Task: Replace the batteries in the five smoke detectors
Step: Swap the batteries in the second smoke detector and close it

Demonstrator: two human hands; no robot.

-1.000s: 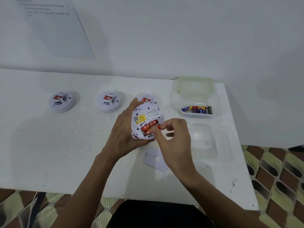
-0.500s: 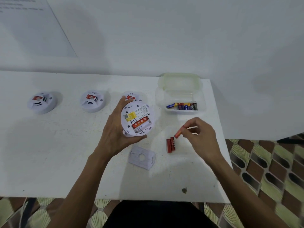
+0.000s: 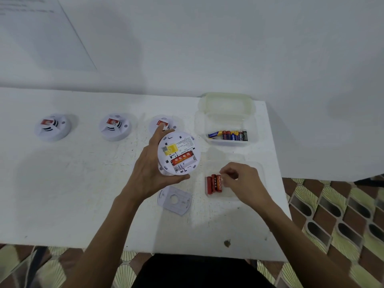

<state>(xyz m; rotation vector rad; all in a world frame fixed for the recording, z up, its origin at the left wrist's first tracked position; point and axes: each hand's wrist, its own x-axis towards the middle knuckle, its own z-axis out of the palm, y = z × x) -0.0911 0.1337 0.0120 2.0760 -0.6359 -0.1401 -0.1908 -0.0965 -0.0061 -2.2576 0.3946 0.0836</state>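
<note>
My left hand grips a white smoke detector from the left, held above the table with its back facing up. One red battery sits in its open compartment; the slot beside it looks bare. My right hand is low to the right, its fingertips pinching the top end of the rightmost of three red batteries lying side by side in a clear shallow lid. The detector's white cover plate lies flat below my left hand.
Three more smoke detectors stand in a row at the back: left detector, middle detector, and right detector half hidden by my left hand. A clear tub holds several fresh batteries. The table's right edge is close.
My right hand pulled a red battery from the detector, carried it right and lowered it beside the two lying there. My left hand kept holding the detector.
</note>
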